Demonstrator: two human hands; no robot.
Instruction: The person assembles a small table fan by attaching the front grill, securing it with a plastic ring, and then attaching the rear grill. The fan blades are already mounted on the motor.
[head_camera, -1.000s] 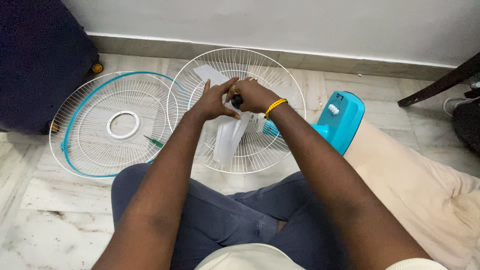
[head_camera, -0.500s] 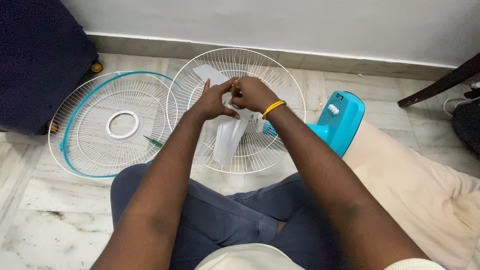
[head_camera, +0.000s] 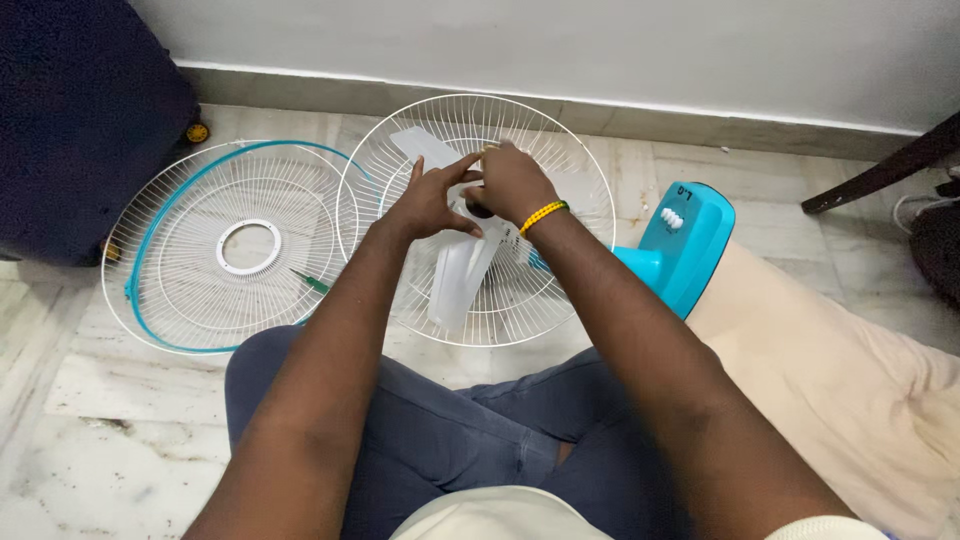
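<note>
- Marble floor, white wall behind.
- Left hand half open, fingers spread, touching white fan blade at hub.
- Right hand curled around hub inside rear fan guard.
- Front guard lying just left.

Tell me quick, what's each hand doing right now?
Left hand: open, fingers spread on the fan blade.
Right hand: closed around the fan's hub.

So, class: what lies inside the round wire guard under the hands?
White fan blades lie inside the wire guard. The left hand and right hand cover the hub, so it cannot be seen.
</note>
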